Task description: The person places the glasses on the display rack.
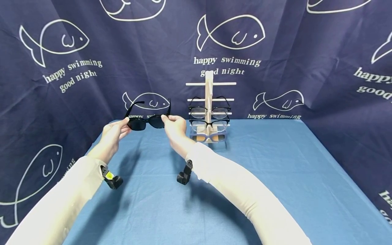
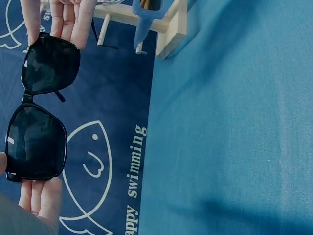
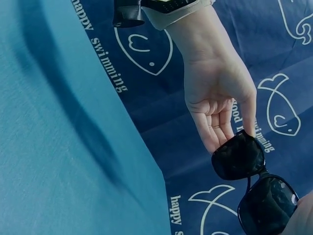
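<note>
Black sunglasses (image 1: 137, 124) with dark lenses are held up above the table, their temples unfolded and pointing away from me. My left hand (image 1: 114, 133) pinches the left end of the frame between thumb and fingers. At the other end, my right hand (image 1: 175, 128) pinches the frame near the hinge. In the left wrist view both lenses of the sunglasses (image 2: 36, 142) show, with fingers at each end. The right wrist view shows the left hand (image 3: 220, 93) gripping one corner, while only a bit of the right hand (image 3: 301, 218) appears at the edge.
Right of the hands stands a wooden display rack (image 1: 209, 75) with horizontal pegs. It carries two dark-framed clear glasses (image 1: 220, 108) and, lowest, blue-framed glasses (image 1: 225, 136). A blue cloth (image 1: 260, 163) covers the table; a navy fish-print curtain (image 1: 171, 44) hangs behind it.
</note>
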Tool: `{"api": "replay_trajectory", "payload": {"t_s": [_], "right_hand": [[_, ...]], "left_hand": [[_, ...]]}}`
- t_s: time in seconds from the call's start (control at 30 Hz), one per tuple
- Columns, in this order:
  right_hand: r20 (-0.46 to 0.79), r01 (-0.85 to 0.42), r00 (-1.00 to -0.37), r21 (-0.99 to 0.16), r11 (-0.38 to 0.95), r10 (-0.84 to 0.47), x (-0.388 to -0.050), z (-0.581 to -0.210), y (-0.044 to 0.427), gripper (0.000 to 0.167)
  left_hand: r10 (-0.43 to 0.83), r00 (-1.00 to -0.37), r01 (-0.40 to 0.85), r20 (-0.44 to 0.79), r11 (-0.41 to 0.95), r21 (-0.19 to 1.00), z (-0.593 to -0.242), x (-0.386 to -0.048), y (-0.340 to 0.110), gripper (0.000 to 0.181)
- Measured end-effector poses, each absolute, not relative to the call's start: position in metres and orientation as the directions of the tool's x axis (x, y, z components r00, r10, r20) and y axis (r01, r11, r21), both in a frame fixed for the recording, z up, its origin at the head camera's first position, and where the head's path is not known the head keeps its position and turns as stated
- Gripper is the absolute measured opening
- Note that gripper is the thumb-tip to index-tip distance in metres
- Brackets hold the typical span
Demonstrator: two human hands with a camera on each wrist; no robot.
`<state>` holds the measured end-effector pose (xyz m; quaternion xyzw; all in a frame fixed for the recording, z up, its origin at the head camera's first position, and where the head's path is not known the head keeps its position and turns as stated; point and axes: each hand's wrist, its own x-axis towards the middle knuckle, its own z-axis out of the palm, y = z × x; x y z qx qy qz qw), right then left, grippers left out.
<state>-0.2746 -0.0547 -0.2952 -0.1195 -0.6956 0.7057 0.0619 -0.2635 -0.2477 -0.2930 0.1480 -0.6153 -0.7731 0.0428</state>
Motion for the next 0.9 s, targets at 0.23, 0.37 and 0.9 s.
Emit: {"api": "replay_trajectory", "payload": {"t_s": [0.23,0.37,0.9], "right_hand": [[-0.068,0.058,-0.97,-0.997,-0.049,0.233,-0.273,-0.287,-0.051,0.028],[-0.058,0.052,-0.969,-0.998,-0.034,0.241,-0.273,-0.283,-0.051,0.027],[0.004,-0.025,-0.962,-0.997,-0.074,0.271,-0.272,-0.265,-0.047,0.027]], "left_hand": [[-0.235,-0.959,-0.105,-0.16,-0.228,0.968,-0.285,-0.261,-0.246,0.02],[-0.236,-0.959,-0.105,-0.159,-0.227,0.968,-0.281,-0.261,-0.246,0.021],[-0.234,-0.965,-0.058,-0.115,-0.237,0.97,-0.259,-0.262,-0.241,0.027]]}}
